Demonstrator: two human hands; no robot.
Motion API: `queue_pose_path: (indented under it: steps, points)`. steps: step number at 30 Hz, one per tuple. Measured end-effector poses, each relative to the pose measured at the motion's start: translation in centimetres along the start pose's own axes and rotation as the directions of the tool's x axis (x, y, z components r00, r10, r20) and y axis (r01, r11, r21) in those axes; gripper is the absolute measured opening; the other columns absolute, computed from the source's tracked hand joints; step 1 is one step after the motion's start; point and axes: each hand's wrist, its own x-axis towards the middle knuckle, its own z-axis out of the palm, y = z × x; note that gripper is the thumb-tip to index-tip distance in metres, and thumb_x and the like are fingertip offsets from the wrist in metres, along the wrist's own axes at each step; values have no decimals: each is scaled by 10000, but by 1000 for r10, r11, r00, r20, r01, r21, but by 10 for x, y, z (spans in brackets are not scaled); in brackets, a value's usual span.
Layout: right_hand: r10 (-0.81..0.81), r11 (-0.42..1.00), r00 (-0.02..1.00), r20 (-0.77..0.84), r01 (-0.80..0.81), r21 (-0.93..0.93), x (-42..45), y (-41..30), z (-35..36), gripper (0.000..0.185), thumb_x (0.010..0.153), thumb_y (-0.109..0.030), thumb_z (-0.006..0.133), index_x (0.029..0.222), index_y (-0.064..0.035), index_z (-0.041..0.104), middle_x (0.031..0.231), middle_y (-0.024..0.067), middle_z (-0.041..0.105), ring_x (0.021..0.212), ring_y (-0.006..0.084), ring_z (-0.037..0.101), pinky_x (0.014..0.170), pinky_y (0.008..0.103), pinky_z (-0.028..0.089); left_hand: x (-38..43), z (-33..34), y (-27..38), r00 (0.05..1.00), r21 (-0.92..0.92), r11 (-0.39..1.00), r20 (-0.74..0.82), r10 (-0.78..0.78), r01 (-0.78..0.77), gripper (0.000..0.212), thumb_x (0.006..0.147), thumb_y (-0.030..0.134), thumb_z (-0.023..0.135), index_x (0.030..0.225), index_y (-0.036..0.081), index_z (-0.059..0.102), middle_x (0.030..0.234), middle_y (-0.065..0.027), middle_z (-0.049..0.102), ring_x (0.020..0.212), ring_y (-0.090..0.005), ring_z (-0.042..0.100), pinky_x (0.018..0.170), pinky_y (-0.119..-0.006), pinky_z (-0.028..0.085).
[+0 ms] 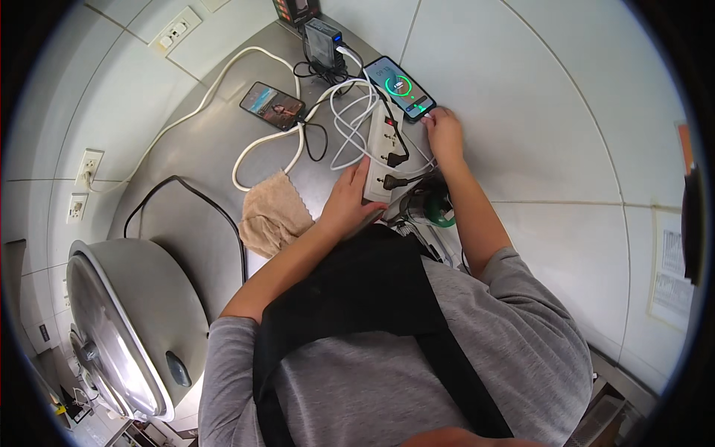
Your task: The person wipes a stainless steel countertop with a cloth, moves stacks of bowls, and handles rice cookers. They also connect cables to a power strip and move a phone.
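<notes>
My right hand [444, 131] has its fingers on the white cable plug at the lower end of a smartphone [397, 86], whose lit screen shows a green charging ring. My left hand [347, 198] rests against the left side of a white power strip [380, 181], thumb towards its near end. Two black plugs [395, 182] sit in the strip, and a red switch glows near its far end. A looped white cable [357, 134] lies beside and over the strip. Another smartphone [272, 106], its screen lit, lies to the left with a black cable at its end.
A multi-port charger [324, 44] stands at the back among black cables. A beige cloth [273, 212] lies left of my left hand on the metal counter [195, 145]. A large lidded cooker [139, 313] stands at the left. Tiled walls with outlets [89, 166] border the counter.
</notes>
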Motion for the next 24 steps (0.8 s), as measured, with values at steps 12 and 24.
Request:
queue_pose_path:
  steps: [12,24]
  points:
    - [3,980,999,49,7,-201,9,0,11,200,868,-264,593,920,-71,575,741,156,666,694,377,648,618,519,492,0,-14,-1,969,-386,889,116,-216,244,975,697,121,823,1499,145,271,1300,-148,442,1139,-271,523,864,-311,519]
    - [75,966,996,44,-62,-249,11,3,5,238,893,-373,563,997,-170,629,739,144,673,691,389,644,613,518,487,1,-9,-8,988,-371,916,48,-148,156,952,717,59,800,1498,133,261,1297,-130,410,1066,-239,537,795,-299,549]
